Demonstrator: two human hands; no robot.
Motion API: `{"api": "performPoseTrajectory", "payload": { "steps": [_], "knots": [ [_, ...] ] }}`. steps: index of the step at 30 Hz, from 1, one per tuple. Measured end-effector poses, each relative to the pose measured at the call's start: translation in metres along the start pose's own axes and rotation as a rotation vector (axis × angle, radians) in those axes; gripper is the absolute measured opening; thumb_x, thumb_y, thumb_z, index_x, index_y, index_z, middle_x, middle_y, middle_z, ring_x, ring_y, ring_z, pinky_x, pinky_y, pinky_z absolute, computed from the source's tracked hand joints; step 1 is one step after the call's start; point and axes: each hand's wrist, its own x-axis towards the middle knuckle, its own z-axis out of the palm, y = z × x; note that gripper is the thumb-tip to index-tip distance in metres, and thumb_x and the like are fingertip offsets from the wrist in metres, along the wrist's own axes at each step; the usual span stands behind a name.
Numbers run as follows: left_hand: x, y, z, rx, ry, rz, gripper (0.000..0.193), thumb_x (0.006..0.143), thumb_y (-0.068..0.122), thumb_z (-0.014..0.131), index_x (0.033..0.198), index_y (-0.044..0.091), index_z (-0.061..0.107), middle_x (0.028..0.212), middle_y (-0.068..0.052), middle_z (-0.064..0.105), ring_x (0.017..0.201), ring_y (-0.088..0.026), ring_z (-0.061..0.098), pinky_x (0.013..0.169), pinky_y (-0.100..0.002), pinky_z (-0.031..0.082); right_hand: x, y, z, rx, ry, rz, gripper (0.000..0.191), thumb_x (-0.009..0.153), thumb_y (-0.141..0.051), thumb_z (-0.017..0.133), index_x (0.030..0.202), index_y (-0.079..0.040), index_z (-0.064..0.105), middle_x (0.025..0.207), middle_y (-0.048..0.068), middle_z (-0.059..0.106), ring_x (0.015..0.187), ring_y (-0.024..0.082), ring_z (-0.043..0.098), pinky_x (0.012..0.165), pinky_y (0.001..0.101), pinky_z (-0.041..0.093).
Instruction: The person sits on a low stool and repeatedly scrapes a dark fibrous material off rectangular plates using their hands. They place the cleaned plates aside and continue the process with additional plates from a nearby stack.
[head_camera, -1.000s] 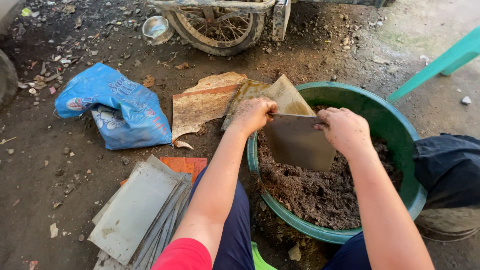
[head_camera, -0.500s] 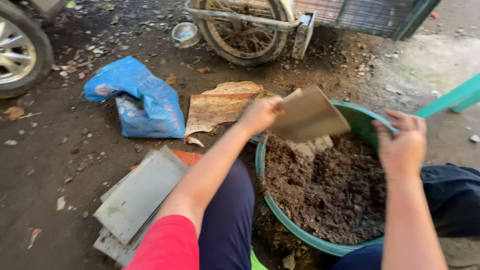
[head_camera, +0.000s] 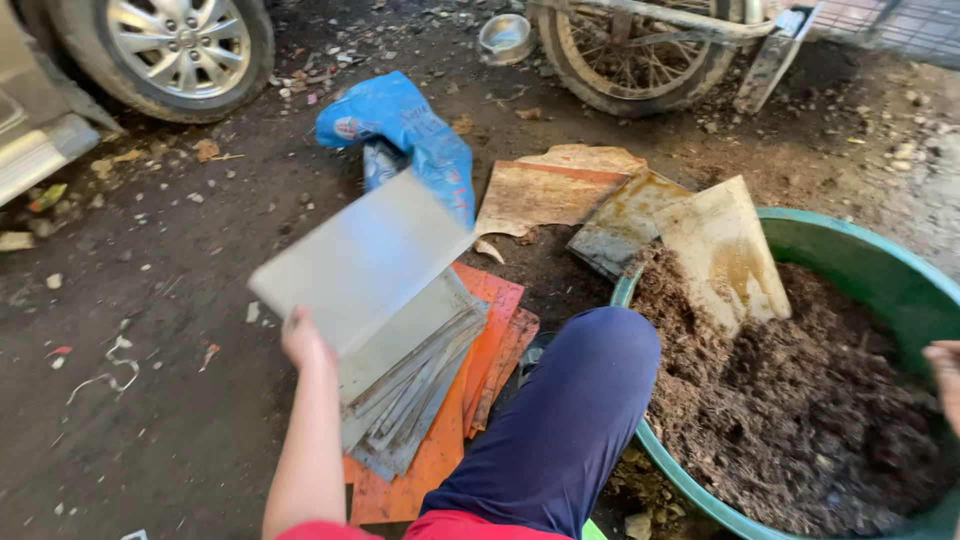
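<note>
— Over the stack of sheets (head_camera: 420, 380) on the dirt ground, what is the left hand (head_camera: 303, 340) doing?

— It holds 1 flat grey sheet (head_camera: 362, 262) by its lower left edge, fingers closed around that edge, with the sheet tilted up in the air just above the pile. The sheet is blurred, so its surface detail is hard to read.

— And the pile under it?

— Several grey sheets lie fanned on top of orange sheets (head_camera: 480, 360), right beside the person's knee in dark blue trousers (head_camera: 565, 420).

— Where is the right hand (head_camera: 945, 378)?

— Only a sliver shows at the right edge of the frame, above the soil (head_camera: 790, 420) in the green basin (head_camera: 850, 262). I cannot tell whether it is open or closed, or whether it holds anything.

— What else is in the basin?

— 1 dirty tan sheet (head_camera: 725, 255) stands tilted in the soil, leaning against the far rim.

— And around them?

— 2 stained, rust-coloured sheets (head_camera: 570, 195) lie flat on the ground behind the basin (1 partly over the other). A crumpled blue bag (head_camera: 410, 135) sits beyond the held sheet. A car wheel (head_camera: 175, 50) is at the top left, a spoked cart wheel (head_camera: 640, 65) at the top, and a small metal bowl (head_camera: 505, 38) lies between them.
</note>
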Motion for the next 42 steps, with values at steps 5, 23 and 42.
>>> {"api": "performPoseTrajectory", "payload": {
  "steps": [5,23,42],
  "knots": [
    [-0.014,-0.027,-0.090,0.070,0.244,-0.216,0.023,0.101,0.015,0.064,0.116,0.000,0.068,0.114,-0.006,0.072,0.095,-0.021,0.068,0.086,-0.040,0.059,-0.008,0.003,0.012,-0.021,-0.300,0.042,0.038,0.090,-0.042,0.075,0.116,-0.015,0.082,0.104,0.019,0.079,0.100,0.037,0.075,0.091,0.0461,0.060],
    [-0.154,-0.118,0.331,0.880,-1.090,0.930,0.074,0.083,0.029,0.080,0.150,0.004,0.057,0.151,-0.038,0.044,0.142,-0.054,0.037,0.116,-0.059,0.031,-0.137,-0.086,0.151,0.061,-1.033,0.412,0.083,0.090,-0.047,0.078,0.159,-0.033,0.034,0.173,0.010,0.007,0.157,0.035,0.020,0.123,0.0537,0.031],
    [-0.367,-0.197,0.519,1.290,-1.453,0.129,0.060,0.095,0.042,0.064,0.141,0.005,0.053,0.121,-0.019,0.073,0.109,-0.036,0.073,0.093,-0.048,0.057,-0.080,-0.026,0.241,0.055,-0.969,0.605,0.119,0.064,-0.045,0.099,0.157,-0.048,0.024,0.171,0.007,0.014,0.154,0.046,0.016,0.115,0.0728,0.027]
  ]
}}
